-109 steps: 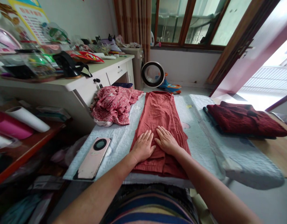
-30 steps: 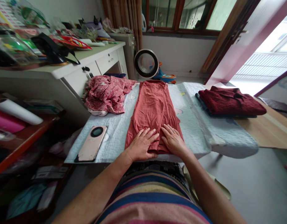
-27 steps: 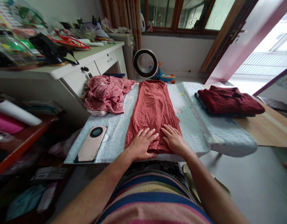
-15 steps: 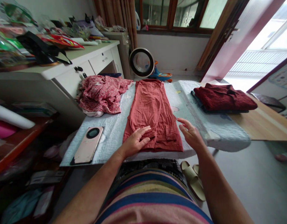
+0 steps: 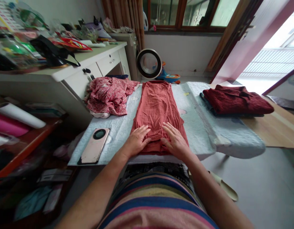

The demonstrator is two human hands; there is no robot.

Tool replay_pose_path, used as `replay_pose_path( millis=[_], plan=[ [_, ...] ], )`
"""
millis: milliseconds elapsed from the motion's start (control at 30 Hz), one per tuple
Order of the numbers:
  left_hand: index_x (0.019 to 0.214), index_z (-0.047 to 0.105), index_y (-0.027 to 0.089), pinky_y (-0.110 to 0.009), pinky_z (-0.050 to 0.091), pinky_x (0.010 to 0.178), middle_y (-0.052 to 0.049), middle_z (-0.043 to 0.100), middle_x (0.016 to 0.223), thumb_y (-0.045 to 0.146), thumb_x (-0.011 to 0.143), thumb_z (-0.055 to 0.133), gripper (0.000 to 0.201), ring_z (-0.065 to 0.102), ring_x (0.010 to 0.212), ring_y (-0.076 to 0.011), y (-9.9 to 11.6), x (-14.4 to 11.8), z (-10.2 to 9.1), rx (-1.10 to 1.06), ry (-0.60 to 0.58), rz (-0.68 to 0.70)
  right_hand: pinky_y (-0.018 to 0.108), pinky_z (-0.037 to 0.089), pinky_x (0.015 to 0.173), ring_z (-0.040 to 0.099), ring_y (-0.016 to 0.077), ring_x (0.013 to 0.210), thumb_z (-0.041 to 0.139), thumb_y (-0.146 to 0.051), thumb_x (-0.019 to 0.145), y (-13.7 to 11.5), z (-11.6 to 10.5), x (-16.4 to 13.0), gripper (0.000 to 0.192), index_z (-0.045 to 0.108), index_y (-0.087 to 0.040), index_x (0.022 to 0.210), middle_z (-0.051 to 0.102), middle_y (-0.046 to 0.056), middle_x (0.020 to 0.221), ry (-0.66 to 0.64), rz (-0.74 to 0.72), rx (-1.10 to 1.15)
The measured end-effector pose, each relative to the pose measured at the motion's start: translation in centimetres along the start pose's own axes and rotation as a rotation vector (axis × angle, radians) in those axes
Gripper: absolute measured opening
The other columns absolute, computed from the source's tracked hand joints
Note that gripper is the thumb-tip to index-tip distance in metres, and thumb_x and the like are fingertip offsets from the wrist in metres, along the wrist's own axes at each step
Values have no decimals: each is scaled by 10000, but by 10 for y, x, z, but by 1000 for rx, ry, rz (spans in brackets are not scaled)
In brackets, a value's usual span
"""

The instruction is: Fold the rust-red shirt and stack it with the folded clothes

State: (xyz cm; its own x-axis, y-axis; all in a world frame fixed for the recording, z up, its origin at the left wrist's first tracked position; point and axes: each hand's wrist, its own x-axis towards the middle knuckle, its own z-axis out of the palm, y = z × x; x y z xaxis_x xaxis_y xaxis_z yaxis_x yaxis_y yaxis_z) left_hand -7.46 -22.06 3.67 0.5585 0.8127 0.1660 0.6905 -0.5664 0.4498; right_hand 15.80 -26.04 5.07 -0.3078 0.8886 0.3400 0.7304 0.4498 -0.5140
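Right hand (image 5: 176, 141) has shifted inward over the red garment (image 5: 157, 103) at frame centre, opposite the left hand (image 5: 136, 140), both with fingers apart, unclamped; flat, even palm pressure should best suit smoothing.

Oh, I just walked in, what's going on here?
A person has both bare hands at the near end of a rust-red garment, the left hand on one side and the right hand on the other. The garment lies lengthwise on a pale blue quilted cover, with wrinkles showing. To its left are a crumpled red patterned cloth and a phone, back up; to its right sits a folded dark red garment.
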Motion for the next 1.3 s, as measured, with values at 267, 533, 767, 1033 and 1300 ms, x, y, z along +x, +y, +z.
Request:
replay_pose_path(
  millis=[267, 533, 767, 1033, 1300],
  plan=[
    [1469, 360, 260, -515, 222, 1174, -87, 327, 1560, 480, 917, 505, 612, 262, 1451, -264, -13, -11, 12, 142, -54, -58, 469, 211, 1181, 220, 232, 1462, 481, -269, 884, 1, 20, -6, 637, 330, -181, 1497, 279, 92, 1573, -314, -14, -137],
    [1438, 408, 219, -558, 178, 1169, -111, 413, 1510, 486, 989, 310, 531, 318, 1427, -254, -19, -13, -4, 106, -28, -159, 471, 206, 1182, 221, 224, 1461, 460, -294, 900, 3, 18, -6, 627, 320, -190, 1502, 285, 85, 1571, -316, -2, -128],
    [1446, 395, 160, -500, 227, 1175, -152, 328, 1549, 489, 954, 409, 592, 277, 1443, -284, -9, 14, 5, 187, 61, -123, 461, 193, 1189, 206, 214, 1466, 419, -307, 919, 6, 21, -6, 613, 309, -169, 1507, 254, 77, 1582, -338, -3, -155],
    [1443, 405, 172, -525, 254, 1158, -173, 301, 1555, 480, 906, 519, 629, 262, 1444, -327, -16, 9, 25, 305, 68, -200, 433, 183, 1192, 208, 198, 1465, 415, -303, 915, 4, 21, -6, 625, 289, -190, 1516, 247, 54, 1587, -345, 10, -167],
    [1106, 649, 205, -392, 411, 1072, -67, 628, 1261, 173, 869, 557, 257, 541, 1205, -207, 19, 9, 4, -88, 52, 181, 435, 195, 1189, 224, 197, 1459, 439, -296, 908, 7, 23, -8, 613, 319, -190, 1500, 279, 58, 1576, -309, 3, -144]
  ],
)
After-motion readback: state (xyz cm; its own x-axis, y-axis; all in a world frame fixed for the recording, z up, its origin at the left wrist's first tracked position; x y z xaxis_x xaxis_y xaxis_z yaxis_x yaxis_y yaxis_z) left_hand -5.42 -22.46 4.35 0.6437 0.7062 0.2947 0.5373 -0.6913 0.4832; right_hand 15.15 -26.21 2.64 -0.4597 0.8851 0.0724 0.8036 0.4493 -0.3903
